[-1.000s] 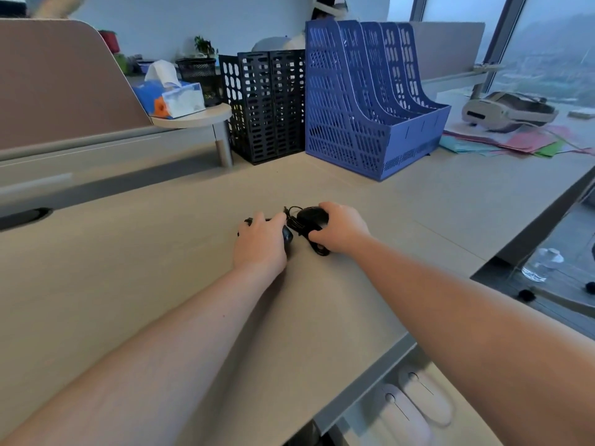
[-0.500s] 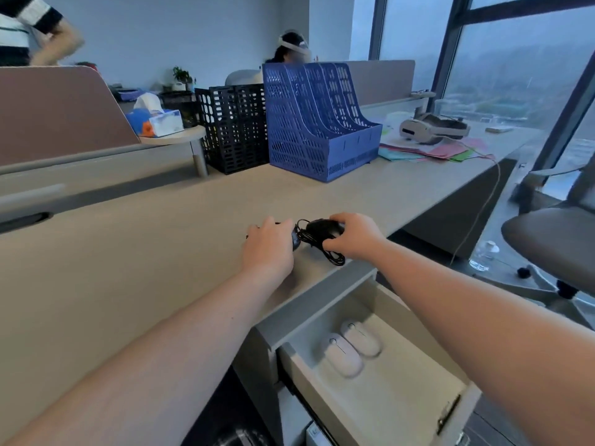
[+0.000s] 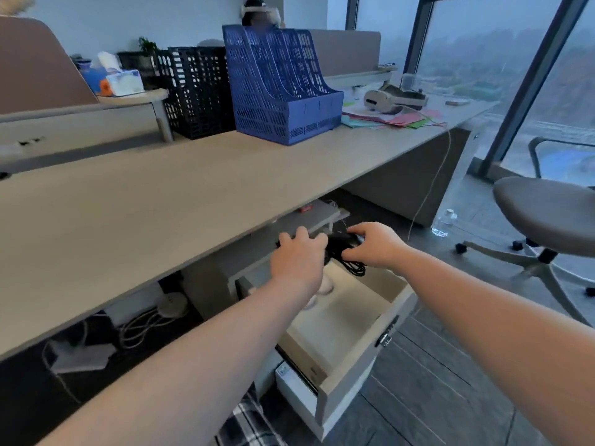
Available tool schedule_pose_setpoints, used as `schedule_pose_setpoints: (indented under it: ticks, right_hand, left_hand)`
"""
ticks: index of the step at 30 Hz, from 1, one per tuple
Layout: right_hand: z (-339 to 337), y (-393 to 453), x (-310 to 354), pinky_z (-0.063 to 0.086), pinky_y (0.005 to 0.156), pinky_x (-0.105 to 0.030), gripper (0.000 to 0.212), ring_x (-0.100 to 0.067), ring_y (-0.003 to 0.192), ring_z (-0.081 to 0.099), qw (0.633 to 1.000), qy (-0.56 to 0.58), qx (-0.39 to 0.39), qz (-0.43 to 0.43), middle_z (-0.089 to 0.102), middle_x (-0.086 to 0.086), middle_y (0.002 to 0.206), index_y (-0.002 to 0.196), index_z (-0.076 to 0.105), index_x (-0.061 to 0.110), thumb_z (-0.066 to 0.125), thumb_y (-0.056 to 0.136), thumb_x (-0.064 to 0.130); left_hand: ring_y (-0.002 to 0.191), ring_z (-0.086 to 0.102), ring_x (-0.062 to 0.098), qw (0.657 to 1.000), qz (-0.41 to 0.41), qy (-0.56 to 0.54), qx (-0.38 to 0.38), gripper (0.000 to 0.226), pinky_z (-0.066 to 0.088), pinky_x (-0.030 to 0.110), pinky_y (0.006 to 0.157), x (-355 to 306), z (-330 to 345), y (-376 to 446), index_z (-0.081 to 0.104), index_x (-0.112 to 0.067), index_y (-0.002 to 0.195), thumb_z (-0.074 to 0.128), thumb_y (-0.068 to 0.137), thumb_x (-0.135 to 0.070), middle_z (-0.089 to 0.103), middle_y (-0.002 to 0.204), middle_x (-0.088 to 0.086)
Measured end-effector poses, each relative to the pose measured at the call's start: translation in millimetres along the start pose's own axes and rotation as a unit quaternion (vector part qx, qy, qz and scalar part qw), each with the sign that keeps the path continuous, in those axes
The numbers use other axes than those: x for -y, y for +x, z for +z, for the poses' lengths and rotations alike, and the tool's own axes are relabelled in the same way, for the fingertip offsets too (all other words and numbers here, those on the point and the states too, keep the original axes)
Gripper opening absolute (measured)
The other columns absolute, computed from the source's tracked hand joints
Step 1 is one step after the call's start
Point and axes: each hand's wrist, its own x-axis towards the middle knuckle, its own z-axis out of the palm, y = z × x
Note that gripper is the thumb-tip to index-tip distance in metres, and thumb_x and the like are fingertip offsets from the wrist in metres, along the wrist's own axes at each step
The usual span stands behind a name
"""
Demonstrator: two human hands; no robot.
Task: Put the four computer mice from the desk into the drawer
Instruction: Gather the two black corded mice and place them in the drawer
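Note:
Both hands hover over the back of the open drawer [image 3: 360,362], below the desk edge. My left hand [image 3: 297,260] covers a black mouse almost entirely; only a dark sliver shows at its fingertips. In my right hand [image 3: 375,244] is a second black wired mouse [image 3: 343,241], its bundled cable [image 3: 355,268] hanging down into the drawer. Two white mice [image 3: 326,286] lie inside the drawer, mostly hidden under my left wrist.
The beige desk [image 3: 145,214] carries a blue file rack [image 3: 280,88], a black mesh rack [image 3: 196,88], a tissue box [image 3: 119,80], and a headset [image 3: 394,98] on coloured papers. An office chair [image 3: 544,214] stands right. Cables and a power strip [image 3: 80,357] lie under the desk.
Both hands have lifted the two black mice off the desktop and carried them down past the desk edge to above the open drawer. The view has tilted down and right.

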Motion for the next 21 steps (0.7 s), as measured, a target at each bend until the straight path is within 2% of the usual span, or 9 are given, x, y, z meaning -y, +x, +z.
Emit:
schedule_pose_setpoints:
  ticks: [3,5,9,13,14,16,18,21]
  right_hand:
    - [14.1,-0.5,-14.3,0.052,0.084,-0.033,0.042,-0.022,0.098,0.063,1.000,-0.014,0.023,0.011,0.070,-0.007,0.110,0.111,0.068,0.013,0.068,0.073,0.030]
    - [26.7,1.1,-21.9,0.051,0.074,-0.030,0.036,-0.022,0.087,0.061,0.999,-0.024,0.044,0.019,0.071,-0.009,0.102,0.104,0.069,0.011,0.067,0.073,0.030]
    - [51.8,9.5,-37.9,0.041,0.057,-0.025,0.029,-0.023,0.079,0.056,0.994,-0.047,0.088,0.036,0.064,-0.007,0.084,0.092,0.067,0.006,0.066,0.073,0.029]
    - [69.6,21.6,-60.8,0.051,0.073,-0.031,0.039,-0.026,0.090,0.061,0.990,-0.066,0.114,0.046,0.068,-0.008,0.096,0.105,0.067,0.007,0.068,0.073,0.030]
    - [72.4,25.2,-64.7,0.052,0.073,-0.031,0.039,-0.026,0.090,0.061,0.989,-0.075,0.118,0.045,0.068,-0.009,0.097,0.105,0.067,0.008,0.068,0.073,0.031]
    - [77.0,32.7,-68.9,0.045,0.064,-0.028,0.030,-0.026,0.082,0.057,0.987,-0.097,0.122,0.041,0.064,-0.007,0.087,0.092,0.064,0.009,0.068,0.071,0.030]
    - [80.6,38.6,-70.5,0.041,0.062,-0.027,0.024,-0.026,0.079,0.052,0.984,-0.111,0.129,0.043,0.057,-0.005,0.082,0.083,0.057,0.013,0.067,0.071,0.030]
    - [88.2,45.7,-75.9,0.044,0.069,-0.029,0.029,-0.028,0.088,0.057,0.980,-0.126,0.147,0.047,0.060,-0.008,0.091,0.091,0.057,0.010,0.067,0.072,0.030]
  left_hand:
    - [0.111,0.040,0.040,0.998,-0.011,-0.012,0.055,0.032,0.041,0.042,0.076,-3.0,22.9,-3.5,0.047,-0.013,0.119,0.049,0.088,-0.012,0.045,0.119,0.016]
    - [0.110,0.042,0.038,0.997,-0.027,-0.024,0.066,0.034,0.040,0.040,0.075,-2.0,42.0,-0.1,0.047,-0.016,0.121,0.053,0.088,-0.017,0.047,0.119,0.014]
    - [0.109,0.044,0.038,0.995,-0.036,-0.032,0.092,0.037,0.041,0.039,0.077,-2.4,83.5,4.4,0.046,-0.019,0.124,0.052,0.088,-0.010,0.047,0.122,0.012]
    - [0.111,0.044,0.040,0.990,-0.040,-0.034,0.129,0.036,0.045,0.042,0.079,-7.0,114.4,3.8,0.046,-0.017,0.125,0.044,0.090,-0.007,0.048,0.121,0.015]
    - [0.110,0.045,0.039,0.990,-0.040,-0.030,0.135,0.038,0.045,0.042,0.078,-9.1,120.3,3.6,0.046,-0.017,0.127,0.042,0.090,-0.006,0.048,0.121,0.015]
    - [0.109,0.045,0.039,0.989,-0.037,-0.018,0.144,0.038,0.044,0.042,0.077,-12.3,130.0,3.7,0.047,-0.017,0.126,0.040,0.091,-0.004,0.047,0.122,0.015]
    - [0.110,0.045,0.039,0.988,-0.039,-0.009,0.149,0.036,0.044,0.042,0.077,-15.3,137.7,4.9,0.048,-0.017,0.126,0.039,0.093,-0.005,0.047,0.125,0.016]
    - [0.114,0.042,0.040,0.985,-0.044,-0.005,0.167,0.034,0.045,0.042,0.080,-17.1,146.2,8.6,0.048,-0.016,0.126,0.040,0.094,-0.010,0.044,0.128,0.017]
